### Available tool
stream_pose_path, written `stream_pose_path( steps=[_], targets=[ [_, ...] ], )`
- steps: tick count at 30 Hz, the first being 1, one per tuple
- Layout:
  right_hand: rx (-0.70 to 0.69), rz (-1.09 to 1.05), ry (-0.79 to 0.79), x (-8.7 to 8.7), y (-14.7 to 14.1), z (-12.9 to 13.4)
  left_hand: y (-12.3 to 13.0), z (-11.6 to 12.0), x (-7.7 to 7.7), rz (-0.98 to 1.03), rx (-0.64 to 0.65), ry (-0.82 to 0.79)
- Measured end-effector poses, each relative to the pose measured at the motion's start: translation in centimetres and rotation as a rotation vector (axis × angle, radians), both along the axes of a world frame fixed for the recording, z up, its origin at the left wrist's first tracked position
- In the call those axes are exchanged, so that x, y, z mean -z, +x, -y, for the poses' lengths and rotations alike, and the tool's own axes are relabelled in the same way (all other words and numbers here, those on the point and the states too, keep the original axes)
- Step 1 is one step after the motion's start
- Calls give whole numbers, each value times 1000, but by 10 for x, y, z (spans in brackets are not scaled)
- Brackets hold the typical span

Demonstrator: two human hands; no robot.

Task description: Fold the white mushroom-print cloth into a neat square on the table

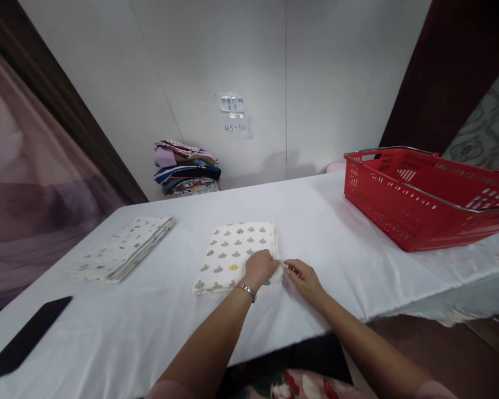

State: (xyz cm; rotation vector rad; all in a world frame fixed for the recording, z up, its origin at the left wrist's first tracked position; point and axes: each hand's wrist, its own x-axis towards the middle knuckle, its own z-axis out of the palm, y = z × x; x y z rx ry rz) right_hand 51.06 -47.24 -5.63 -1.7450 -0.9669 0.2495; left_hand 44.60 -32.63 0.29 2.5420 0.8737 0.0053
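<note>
A white folded cloth (237,249) with grey, green and yellow mushroom-like prints lies flat in front of me. My left hand (261,267), with a bracelet at its wrist, rests over its right side, fingers bent at the layered edge. Just beyond that edge, my right hand (305,281) has thumb and fingers drawn together in a pinch. Its fingertips meet the cloth's right edge; the exact bit between them is too small to see clearly. Another folded white cloth (125,246), with small dark prints, lies to the left.
A white-covered table (311,221) spans the view. A red plastic basket (424,205) with metal handles stands at right. Several folded fabrics (187,169) are stacked by the wall. A black flat object (29,335) lies front left. Handwritten paper signs (233,104) hang on the wall.
</note>
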Motion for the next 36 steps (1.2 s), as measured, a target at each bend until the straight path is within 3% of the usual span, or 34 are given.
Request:
stream_pose_path(
  steps=[5, 10, 17, 22, 29, 36],
  targets=[
    [-90, 124, -79, 1, -5, -3, 4, -5, -6, -28, 9, -26],
    [-93, 128, -96, 3, -6, -2, 7, -10, -8, 50, 15, -136],
    [-110, 135, -125, -1, -7, -2, 8, -6, 8, 162, -59, -193],
    [-95, 94, -46, -2, -4, -3, 9, -9, 20, 219, -130, -343],
    [-12, 34, 21, -8, 3, -12, 10, -8, 24, 271, -177, -448],
    [29, -61, -101, -5, -4, -22, 12, -7, 27, 276, -182, -472]
  ],
)
